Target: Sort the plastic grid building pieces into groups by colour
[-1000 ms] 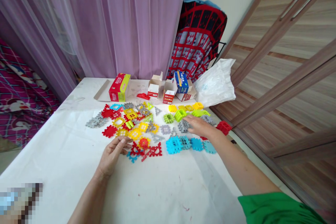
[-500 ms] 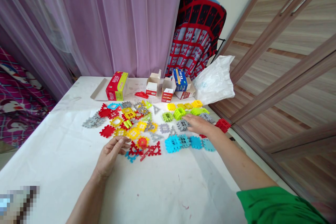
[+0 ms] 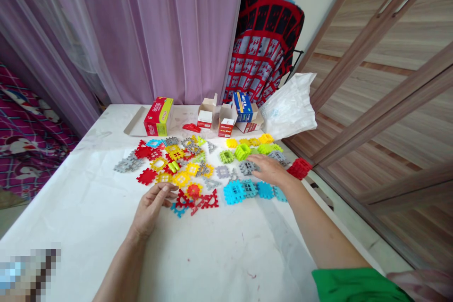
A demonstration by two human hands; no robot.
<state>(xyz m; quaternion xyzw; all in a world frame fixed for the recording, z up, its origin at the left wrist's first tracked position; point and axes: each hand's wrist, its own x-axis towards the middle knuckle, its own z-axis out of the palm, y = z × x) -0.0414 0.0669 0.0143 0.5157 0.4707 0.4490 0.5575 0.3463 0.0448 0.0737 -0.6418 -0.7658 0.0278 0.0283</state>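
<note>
My left hand rests at the near left edge of a mixed pile of interlocking plastic building pieces. Its fingers are loosely curved, with nothing visible in them. A blue piece and red triangular pieces lie just right of its fingertips. My right hand reaches over the right-hand group, fingers stretched out at a grey block; whether they touch it I cannot tell. Around it are a green block, blue blocks and a red stack. Yellow pieces lie in the pile's middle.
Along the back of the white-covered table stand a red-and-yellow box, small open cartons, a blue box and a white bag. A wooden wardrobe is at the right.
My right hand has lowered slightly, its fingers now by the grey block. My left hand stays in about the same place beside the pile. The view has shifted slightly.
</note>
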